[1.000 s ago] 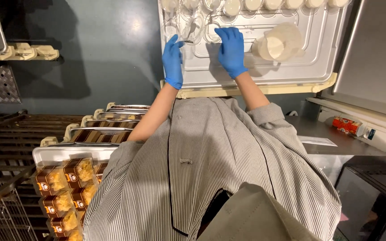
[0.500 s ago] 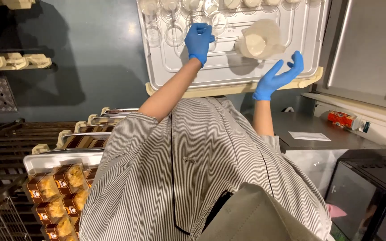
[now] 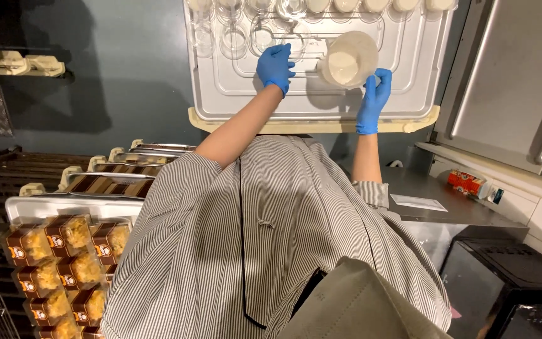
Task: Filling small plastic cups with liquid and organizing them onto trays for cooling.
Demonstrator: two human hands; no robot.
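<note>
A large white moulded tray [image 3: 221, 107] lies in front of me on a cream board. Along its far edge stand a row of clear plastic cups [image 3: 233, 37] and several filled white cups [image 3: 346, 5]. My left hand [image 3: 276, 66], in a blue glove, rests on the tray with bent fingers beside a clear round cup [image 3: 293, 45]; whether it grips the cup is unclear. My right hand [image 3: 374, 97], also gloved, holds the side of a white jug [image 3: 348, 59] of pale cream that stands on the tray.
Brown cartons of small cakes [image 3: 64, 263] fill a tray at the lower left, with racks of trays [image 3: 114, 169] behind. A steel counter [image 3: 459, 210] to the right carries a paper slip [image 3: 418, 202] and an orange carton [image 3: 468, 183]. A black appliance [image 3: 509, 282] sits below.
My right hand has come up from the tray's near right edge and taken hold of the jug. My left hand has slid a little towards me from the cups.
</note>
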